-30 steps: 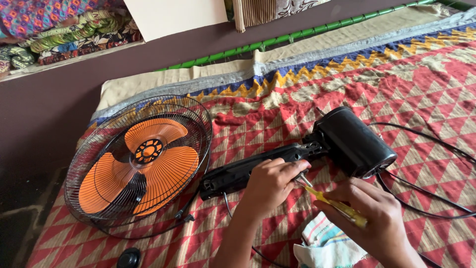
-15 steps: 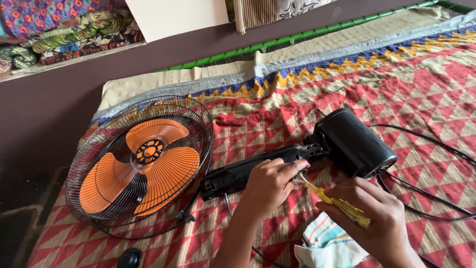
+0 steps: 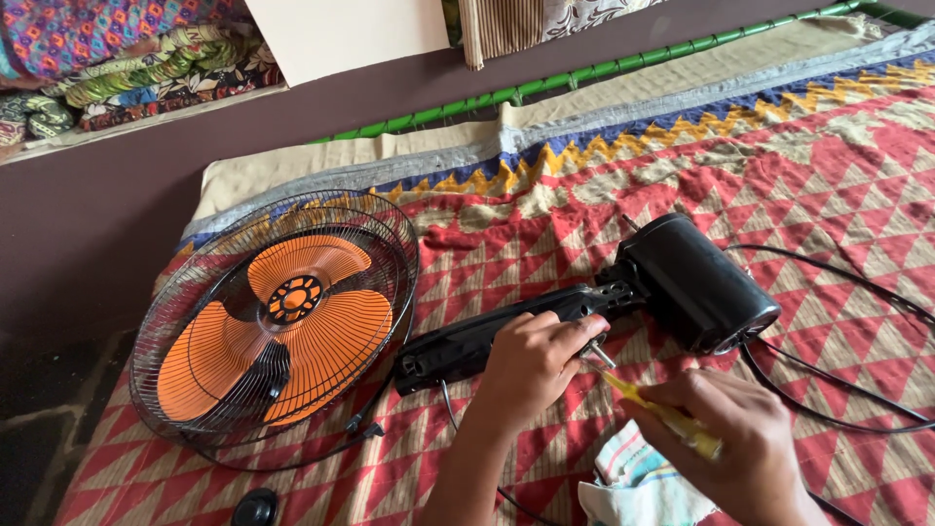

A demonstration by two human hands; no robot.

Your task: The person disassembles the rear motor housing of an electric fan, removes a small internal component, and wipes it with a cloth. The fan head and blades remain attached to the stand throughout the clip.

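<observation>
A black fan motor housing [image 3: 696,281] with a long black neck [image 3: 487,336] lies on a red patterned mat [image 3: 799,175]. My left hand [image 3: 531,365] grips the neck near its joint with the motor. My right hand [image 3: 745,443] holds a yellow-handled screwdriver [image 3: 662,414], its metal tip pointing up-left at the neck just beside my left fingers. To the left lies a wire fan cage with orange blades [image 3: 278,317].
Black power cords [image 3: 838,390] loop on the mat right of the motor. A striped cloth [image 3: 633,482] lies under my right hand. A small black round cap [image 3: 255,507] sits at the bottom left. Folded fabrics [image 3: 117,68] are stacked at the far left.
My right hand has brought the screwdriver tip closer to the neck beside my left fingers. The left hand keeps its grip on the neck.
</observation>
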